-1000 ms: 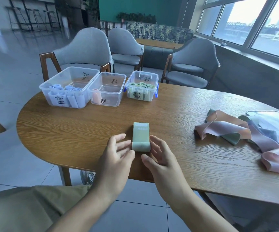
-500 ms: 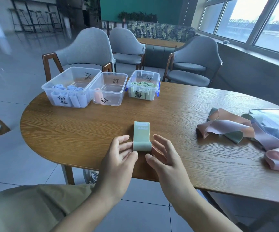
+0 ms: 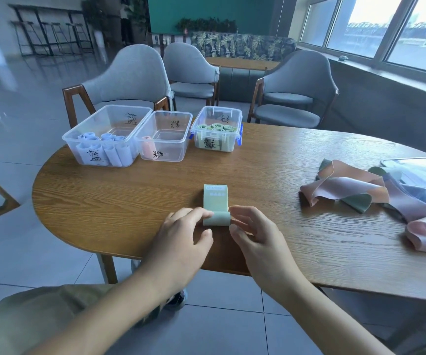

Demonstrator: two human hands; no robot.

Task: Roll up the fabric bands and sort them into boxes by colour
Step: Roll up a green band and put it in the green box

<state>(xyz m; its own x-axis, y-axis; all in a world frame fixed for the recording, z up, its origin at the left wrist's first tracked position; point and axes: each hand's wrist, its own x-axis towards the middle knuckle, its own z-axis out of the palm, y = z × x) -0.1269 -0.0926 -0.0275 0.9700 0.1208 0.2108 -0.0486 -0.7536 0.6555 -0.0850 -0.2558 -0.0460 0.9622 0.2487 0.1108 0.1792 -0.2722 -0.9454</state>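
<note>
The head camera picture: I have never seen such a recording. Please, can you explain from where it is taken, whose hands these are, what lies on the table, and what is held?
There is no machine here. A person wears a wide-angle camera on the head, so you look down on their own bare hands. The left hand and the right hand pinch the rolled near end of a pale green fabric band on the oval wooden table; its far part lies flat. At the far side stand three clear plastic boxes: one with blue rolls, one with a single pink roll, one with green rolls. On the right lies a loose heap of pink, lilac and green bands, not yet rolled.
</note>
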